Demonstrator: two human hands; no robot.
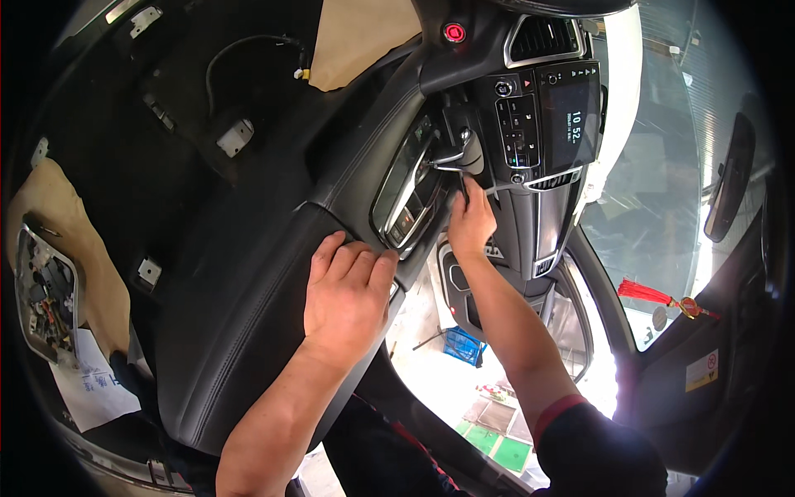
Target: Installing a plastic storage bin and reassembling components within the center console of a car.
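My left hand (348,290) lies over the front corner of the black stitched armrest (257,331), its fingers slightly bent and nothing visible in them. Farther ahead, my right hand (473,219) is closed at the side of the centre console, just below the gear lever (470,153). A thin dark piece shows by its fingertips, but I cannot tell whether it is a tool or part of the trim. Between the hands and the lever runs the glossy, silver-edged console panel (406,195) with buttons on it.
The dashboard carries a lit screen (570,116), a control panel (517,132) and an air vent (542,40). Bare dark floor with metal brackets (235,138) and a loose cable (219,62) lies left. A tray of small parts (45,290) sits on brown paper. A door stands open at right.
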